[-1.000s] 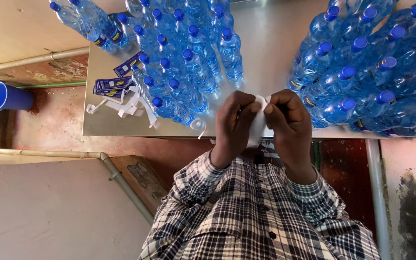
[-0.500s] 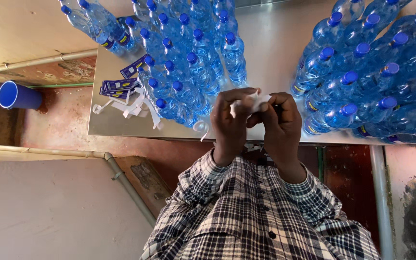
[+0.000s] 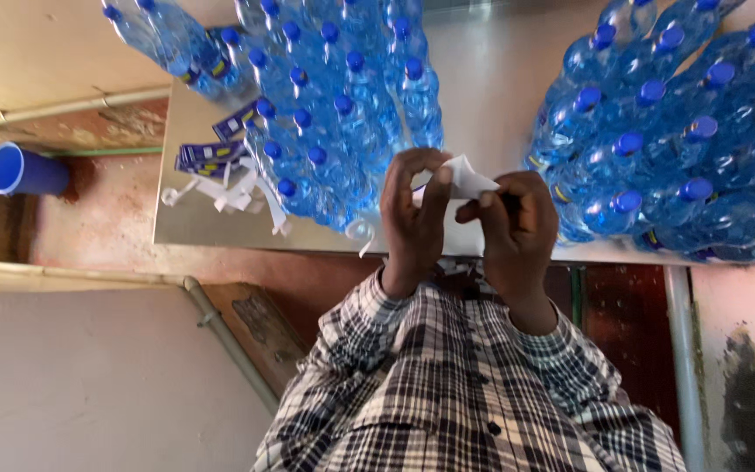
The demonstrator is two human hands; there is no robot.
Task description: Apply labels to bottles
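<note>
Both of my hands are raised together over the front edge of a metal table [image 3: 491, 79]. My left hand [image 3: 414, 214] and my right hand [image 3: 517, 229] pinch a small piece of white paper [image 3: 467, 180] between their fingertips. The paper sticks out above the fingers, folded or partly peeled. My checked shirt sleeves fill the lower part of the view. Clear water bottles with blue caps stand close on either side of my hands.
A cluster of bottles [image 3: 334, 105] stands on the left and a larger one [image 3: 675, 140] on the right. Blue labels [image 3: 207, 156] and white paper scraps [image 3: 229, 194] lie at the table's left end. A blue bucket [image 3: 24, 170] sits on the floor, far left.
My fingers have worked the white paper upward, so more of it shows above my fingertips. My hands stay in nearly the same place.
</note>
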